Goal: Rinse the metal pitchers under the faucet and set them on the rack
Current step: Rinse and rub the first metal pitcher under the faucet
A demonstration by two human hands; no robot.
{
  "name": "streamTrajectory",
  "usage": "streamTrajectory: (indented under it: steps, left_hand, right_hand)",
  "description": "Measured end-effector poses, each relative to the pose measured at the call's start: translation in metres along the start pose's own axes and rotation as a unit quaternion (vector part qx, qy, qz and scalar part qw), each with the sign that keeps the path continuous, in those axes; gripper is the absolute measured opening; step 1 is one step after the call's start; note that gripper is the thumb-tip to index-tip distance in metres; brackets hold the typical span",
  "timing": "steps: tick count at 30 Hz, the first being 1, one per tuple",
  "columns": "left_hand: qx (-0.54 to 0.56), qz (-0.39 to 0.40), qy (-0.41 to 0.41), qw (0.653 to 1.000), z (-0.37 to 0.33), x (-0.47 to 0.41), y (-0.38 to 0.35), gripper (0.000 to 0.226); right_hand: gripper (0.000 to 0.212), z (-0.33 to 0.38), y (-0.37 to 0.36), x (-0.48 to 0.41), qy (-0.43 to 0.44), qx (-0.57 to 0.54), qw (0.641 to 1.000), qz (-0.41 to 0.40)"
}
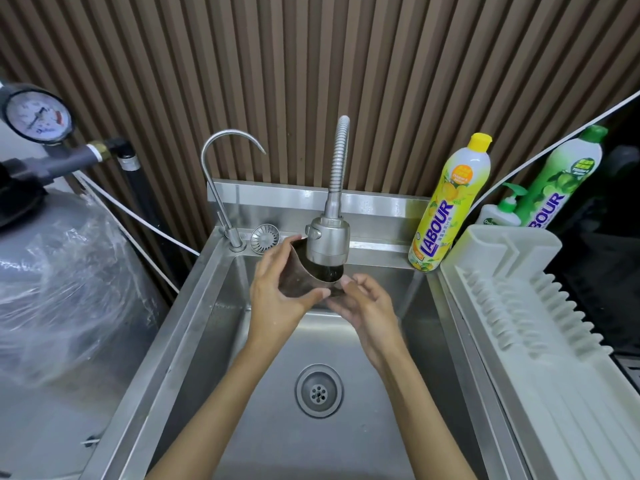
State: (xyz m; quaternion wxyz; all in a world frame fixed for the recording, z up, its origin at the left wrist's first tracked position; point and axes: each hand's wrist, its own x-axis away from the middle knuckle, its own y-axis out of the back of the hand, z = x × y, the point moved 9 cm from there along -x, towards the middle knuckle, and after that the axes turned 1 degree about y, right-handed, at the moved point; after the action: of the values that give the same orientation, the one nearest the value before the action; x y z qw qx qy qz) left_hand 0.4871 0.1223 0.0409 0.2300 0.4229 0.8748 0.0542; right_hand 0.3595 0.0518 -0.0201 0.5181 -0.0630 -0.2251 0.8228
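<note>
From the head camera: the pitcher (302,274) is right under the faucet (328,245), over the sink (181,327), tipped with its mouth up toward the spray. The left hand (273,292) wraps its side; the right hand (363,301) curls on its low edge. The rack (512,306) stands on the right, nearer the right hand

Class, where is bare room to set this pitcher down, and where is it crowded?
Bare: the rack right of the sink; the sink floor around the drain. Crowded: under the faucet, where the left hand and right hand hold the pitcher.
</note>
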Motion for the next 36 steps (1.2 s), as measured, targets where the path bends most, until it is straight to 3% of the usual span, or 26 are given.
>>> streamTrajectory:
  steps: [3,5,10,12,15,18,21,25,29,33,34,36]
  left_hand:
    - [-0.062,-0.038,0.063,0.995,0.01,0.01,0.004,0.086]
    - [-0.071,-0.032,0.096,0.992,0.019,0.017,-0.003,0.077]
    - [0.098,0.064,0.166,0.979,0.039,0.021,-0.035,0.042]
    - [0.14,0.077,0.157,0.975,0.036,0.018,-0.043,0.044]
    - [0.186,0.032,0.135,0.973,0.027,0.012,-0.039,0.059]
    - [0.144,-0.015,0.103,0.984,0.021,0.003,-0.022,0.076]
    - [0.041,-0.017,0.095,0.994,0.013,0.0,-0.008,0.08]
    - [-0.075,-0.028,0.139,0.987,0.018,0.006,0.001,0.089]
    - [-0.103,0.028,0.138,0.985,0.016,0.013,-0.012,0.063]
    - [0.023,0.1,0.173,0.98,0.028,0.016,-0.034,0.054]
    - [0.054,0.099,0.172,0.979,0.029,0.016,-0.038,0.054]
    - [0.11,0.068,0.153,0.98,0.027,0.012,-0.04,0.048]
  right_hand:
    - [0.016,0.01,0.008,0.008,-0.016,0.089,0.995,-0.041]
    - [0.018,0.024,0.018,0.012,-0.008,0.18,0.979,-0.094]
    - [0.02,0.076,0.019,0.029,0.131,0.43,0.875,-0.181]
    - [0.016,0.081,0.011,0.031,0.17,0.409,0.881,-0.165]
    - [0.024,0.069,0.007,0.02,0.168,0.263,0.942,-0.124]
    - [0.024,0.035,0.002,0.002,0.075,0.094,0.991,-0.062]
    - [0.022,0.002,-0.002,0.0,-0.024,0.007,0.999,-0.027]
    - [0.015,-0.001,0.006,0.01,-0.055,0.074,0.995,-0.046]
    - [0.018,0.031,0.028,0.018,-0.026,0.224,0.966,-0.129]
    - [0.028,0.079,0.025,0.028,0.107,0.454,0.865,-0.184]
    - [0.028,0.082,0.021,0.03,0.133,0.457,0.861,-0.181]
    - [0.027,0.079,0.013,0.027,0.162,0.37,0.903,-0.149]
